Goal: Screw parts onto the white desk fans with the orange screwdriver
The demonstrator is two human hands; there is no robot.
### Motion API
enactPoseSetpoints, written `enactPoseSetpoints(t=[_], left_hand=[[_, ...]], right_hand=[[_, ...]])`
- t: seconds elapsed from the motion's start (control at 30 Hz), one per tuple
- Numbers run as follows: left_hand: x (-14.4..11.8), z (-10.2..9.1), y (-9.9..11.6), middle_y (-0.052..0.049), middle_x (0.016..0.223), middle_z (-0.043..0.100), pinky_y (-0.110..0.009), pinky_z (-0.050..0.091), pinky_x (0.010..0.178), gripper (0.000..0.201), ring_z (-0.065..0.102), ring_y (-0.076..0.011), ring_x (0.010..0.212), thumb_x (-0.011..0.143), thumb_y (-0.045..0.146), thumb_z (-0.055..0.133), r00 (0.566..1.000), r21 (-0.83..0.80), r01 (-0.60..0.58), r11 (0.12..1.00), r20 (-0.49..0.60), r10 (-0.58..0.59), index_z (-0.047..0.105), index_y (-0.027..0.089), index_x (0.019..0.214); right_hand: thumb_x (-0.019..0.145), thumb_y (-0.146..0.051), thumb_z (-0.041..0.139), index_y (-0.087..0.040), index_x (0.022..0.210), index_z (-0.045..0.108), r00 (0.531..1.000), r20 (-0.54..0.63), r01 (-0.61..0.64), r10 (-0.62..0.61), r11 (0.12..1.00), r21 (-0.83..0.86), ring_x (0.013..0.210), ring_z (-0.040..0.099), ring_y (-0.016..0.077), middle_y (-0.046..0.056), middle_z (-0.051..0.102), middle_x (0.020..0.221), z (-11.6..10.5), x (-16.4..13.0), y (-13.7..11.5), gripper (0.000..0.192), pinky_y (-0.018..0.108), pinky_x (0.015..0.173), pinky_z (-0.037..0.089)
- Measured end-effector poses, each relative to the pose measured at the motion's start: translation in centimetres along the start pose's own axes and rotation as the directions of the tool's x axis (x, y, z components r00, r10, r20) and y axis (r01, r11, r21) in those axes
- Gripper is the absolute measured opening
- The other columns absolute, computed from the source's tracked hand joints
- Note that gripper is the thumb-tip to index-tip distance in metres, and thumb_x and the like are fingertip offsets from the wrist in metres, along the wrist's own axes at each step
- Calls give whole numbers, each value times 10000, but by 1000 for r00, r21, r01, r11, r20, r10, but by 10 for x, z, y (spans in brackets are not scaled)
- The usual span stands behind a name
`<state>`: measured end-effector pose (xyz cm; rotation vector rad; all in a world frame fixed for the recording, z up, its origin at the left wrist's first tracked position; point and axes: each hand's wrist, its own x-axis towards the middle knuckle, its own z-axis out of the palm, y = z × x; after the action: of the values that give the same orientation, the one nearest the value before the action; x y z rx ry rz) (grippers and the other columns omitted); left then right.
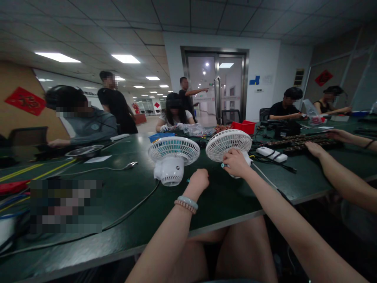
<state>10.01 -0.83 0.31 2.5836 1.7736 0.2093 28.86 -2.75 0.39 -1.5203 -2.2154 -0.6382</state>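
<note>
Two white fans lie with their grilles tipped up on the green table. My left hand [200,180] is closed in a loose fist just right of the left fan [171,173]. A speck of teal shows by its fingers; what it grips is hidden. My right hand [236,163] rests against the back of the right fan [219,147], its fingers curled. Out of that hand pokes a small teal-ended piece [223,166], whose kind I cannot make out. Teal blades show through the left fan's grille.
A white power strip [271,154] with a black cord lies right of the fans. Behind stand a blue tray [161,136] and a red bin [244,127]. A neighbour's hands [315,149] work over dark strips at right. A cable [129,212] crosses the table's left.
</note>
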Motion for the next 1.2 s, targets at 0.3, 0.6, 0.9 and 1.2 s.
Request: enactPoseSetpoints(t=[0.3, 0.6, 0.9, 1.2], left_hand=[[-7, -20, -60, -51, 888, 655, -245, 479, 553, 264, 610, -132, 621, 761, 282, 503, 979, -416, -202, 887, -61, 194, 549, 191, 1005], [-19, -14, -56, -41, 913, 646, -298, 472, 753, 207, 603, -169, 827, 760, 284, 529, 845, -143, -461, 876, -373, 383, 587, 202, 942], [-21, -12, -50, -28, 928, 648, -297, 458, 777, 203, 594, -170, 856, 770, 273, 531, 816, -72, -494, 866, -383, 434, 606, 212, 948], [-30, -19, -43, -43, 952, 648, -298, 455, 797, 207, 588, -170, 876, 788, 265, 516, 838, -100, -466, 879, -368, 402, 618, 204, 958]], right_hand=[[770, -321, 548, -211, 800, 700, 1000, 13, -2, 2, 1000, -12, 1004, 390, 256, 53, 627, 1001, 0, -1, -1, 191, 404, 819, 265], [776, -336, 545, -211, 801, 698, 1000, 19, -14, 15, 999, -35, 1011, 386, 256, 38, 630, 1018, -1, -4, -1, 199, 406, 830, 263], [784, -349, 542, -219, 821, 705, 999, 27, -20, 21, 1000, -24, 1016, 382, 255, 38, 625, 1033, -2, -5, -1, 212, 402, 824, 263], [782, -339, 546, -216, 811, 710, 1000, 23, -16, 16, 1000, -13, 1020, 386, 261, 49, 625, 1029, -2, -6, -1, 207, 410, 840, 250]])
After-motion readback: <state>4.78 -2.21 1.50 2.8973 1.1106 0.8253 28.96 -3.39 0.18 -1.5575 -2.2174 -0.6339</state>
